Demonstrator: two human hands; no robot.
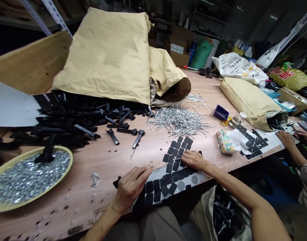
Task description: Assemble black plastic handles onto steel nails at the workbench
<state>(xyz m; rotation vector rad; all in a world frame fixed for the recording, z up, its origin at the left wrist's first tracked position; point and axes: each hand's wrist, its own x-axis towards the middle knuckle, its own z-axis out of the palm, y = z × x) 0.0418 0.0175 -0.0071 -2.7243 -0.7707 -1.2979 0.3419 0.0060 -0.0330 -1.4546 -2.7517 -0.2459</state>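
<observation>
My left hand [132, 187] is closed at the table's front edge, and the dark end of a black plastic part [116, 182] pokes out beside its fingers. To the right, my right hand [195, 160] rests low over rows of black rounded pads [169, 168], fingertips pinched together. A thin pale line shows by those fingertips, but what they hold is hidden. Some pads lie on a pale backing sheet [157, 173] between my hands. Beyond them is a heap of thin metal pins [180, 119]. Several black plastic parts [127, 131] lie left of the heap, one with a pin [132, 154] sticking out.
A yellow bowl [71, 164] of small metal pieces stands at left. Large paper sacks [105, 57] lie behind the black parts. At right are a dark blue box [220, 113], a tissue box [224, 142], a jar [236, 120] and another person's hand [286, 139]. An open sack [205, 209] sits below the edge.
</observation>
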